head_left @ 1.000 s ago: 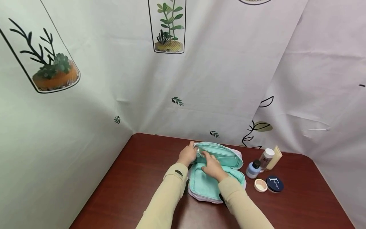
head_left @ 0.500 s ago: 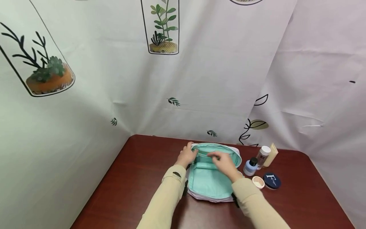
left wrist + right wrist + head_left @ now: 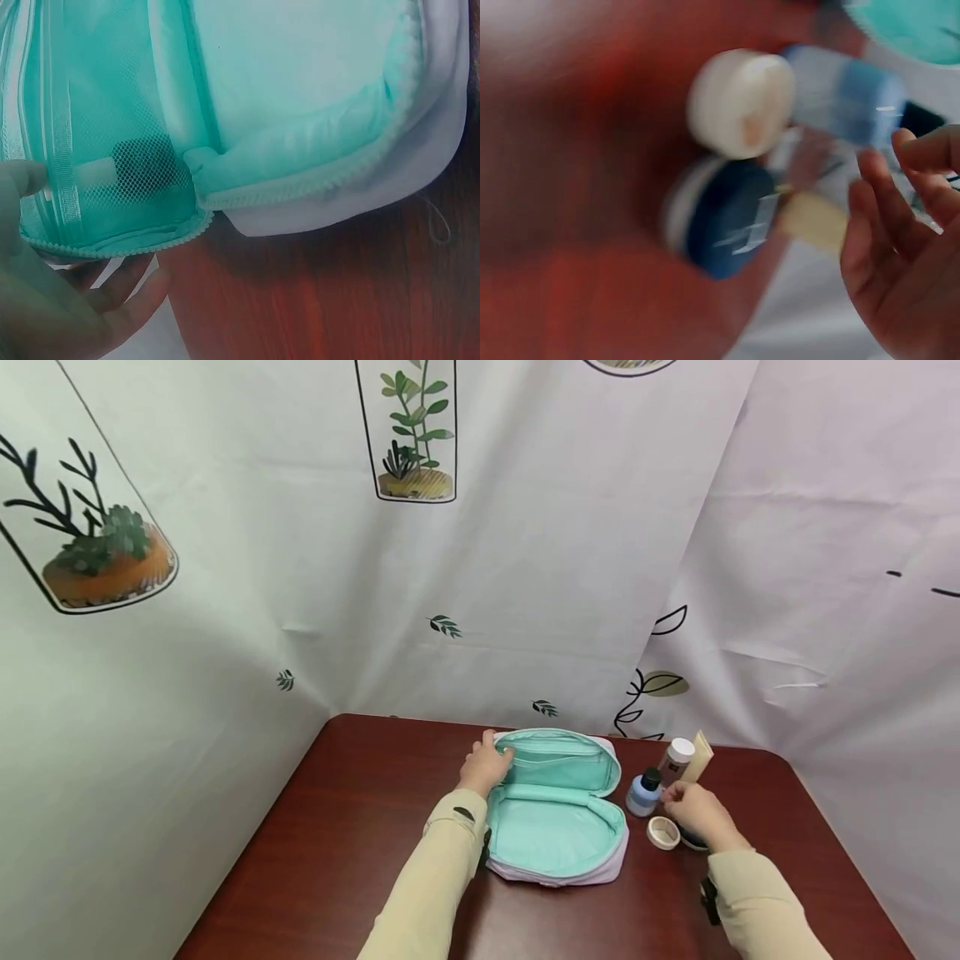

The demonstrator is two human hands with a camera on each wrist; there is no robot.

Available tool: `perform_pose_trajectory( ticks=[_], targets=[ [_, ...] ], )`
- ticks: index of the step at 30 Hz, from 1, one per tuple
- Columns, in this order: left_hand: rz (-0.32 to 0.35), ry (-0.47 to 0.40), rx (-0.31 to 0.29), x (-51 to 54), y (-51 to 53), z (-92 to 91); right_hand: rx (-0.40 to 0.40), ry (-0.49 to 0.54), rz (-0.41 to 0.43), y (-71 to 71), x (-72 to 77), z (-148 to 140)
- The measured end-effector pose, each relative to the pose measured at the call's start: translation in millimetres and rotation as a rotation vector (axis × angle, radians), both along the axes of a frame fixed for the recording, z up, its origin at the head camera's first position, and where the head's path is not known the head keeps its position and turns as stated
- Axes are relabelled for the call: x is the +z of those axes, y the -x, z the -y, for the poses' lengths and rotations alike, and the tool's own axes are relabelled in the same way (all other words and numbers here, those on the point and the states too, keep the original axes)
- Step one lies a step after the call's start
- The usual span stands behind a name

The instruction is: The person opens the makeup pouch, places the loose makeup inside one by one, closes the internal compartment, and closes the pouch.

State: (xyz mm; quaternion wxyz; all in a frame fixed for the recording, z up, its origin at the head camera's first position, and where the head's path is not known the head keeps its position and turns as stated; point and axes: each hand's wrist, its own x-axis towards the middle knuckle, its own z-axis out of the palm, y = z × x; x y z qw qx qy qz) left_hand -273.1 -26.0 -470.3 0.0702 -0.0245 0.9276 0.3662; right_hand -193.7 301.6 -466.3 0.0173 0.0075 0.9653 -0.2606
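A toiletry bag (image 3: pixel 551 874), lavender outside and mint inside, lies unzipped with its lid raised. My left hand (image 3: pixel 482 768) grips the lid's left edge, thumb inside and fingers behind. Behind the lid's mesh, the left wrist view reveals a small white-and-dark item (image 3: pixel 142 166). My right hand (image 3: pixel 699 814) hovers over the cosmetics with bent fingers and holds nothing visible. Nearest it are a blue bottle (image 3: pixel 642 797) with a black cap, a clear bottle (image 3: pixel 678 756) with a white cap, and a cream tube (image 3: pixel 700 757). Contact there cannot be told.
A small round pale jar (image 3: pixel 663 832) sits right of the bag. Beside it, a navy-lidded round container (image 3: pixel 731 217) is partly covered by my right hand in the head view. A patterned cloth (image 3: pixel 480 677) hangs behind the brown table (image 3: pixel 360 827).
My right hand has left the bag's mesh pocket and travelled right to the cosmetics. My left hand stays on the lid. The head view has shifted slightly to the right.
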Motion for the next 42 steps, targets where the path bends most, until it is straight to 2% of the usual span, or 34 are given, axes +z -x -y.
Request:
perform_pose_trajectory(
  ticks=[4, 8, 17, 21, 23, 25, 27, 30, 32, 34, 36, 42],
  targets=[
    [0.009, 0.012, -0.011, 1.7, -0.1, 2.0, 0.043, -0.122, 0.041, -7.4, -17.6, -4],
    [0.029, 0.007, -0.03, 2.8, -1.0, 3.1, 0.087, -0.192, 0.104, -11.9, -24.4, 1],
    [0.033, 0.022, -0.031, -1.2, 0.6, 3.0, 0.083, -0.262, 0.082, -15.4, -35.2, 2],
    [0.041, 0.033, -0.045, -1.1, 1.2, 2.4, 0.052, -0.207, 0.037, -18.7, -36.2, 2],
    [0.045, 0.027, -0.05, -0.7, 1.6, 2.2, 0.039, -0.146, 0.045, -20.0, -32.1, 3],
    [0.05, 0.028, -0.052, -0.5, 1.5, 2.4, 0.06, -0.032, 0.078, -20.4, -25.7, 4],
    [0.056, 0.025, -0.049, -0.1, 1.3, 2.8, 0.116, 0.095, 0.108, -19.7, -17.9, 5],
    [0.059, 0.026, -0.042, 1.4, 0.6, 3.2, 0.271, 0.282, 0.138, -16.3, -5.0, 10],
    [0.061, 0.027, -0.039, 2.1, 0.1, 3.4, 0.376, 0.338, 0.127, -12.0, 2.9, 15],
    [0.061, 0.034, -0.04, 2.6, -0.3, 3.4, 0.435, 0.367, 0.109, -7.5, 10.4, 23],
    [0.062, 0.042, -0.043, 3.0, -0.5, 3.3, 0.452, 0.346, 0.068, -2.6, 17.0, 33],
    [0.071, 0.071, -0.052, 2.0, -0.3, 2.3, 0.362, 0.249, -0.06, 13.9, 25.2, 68]
  ],
)
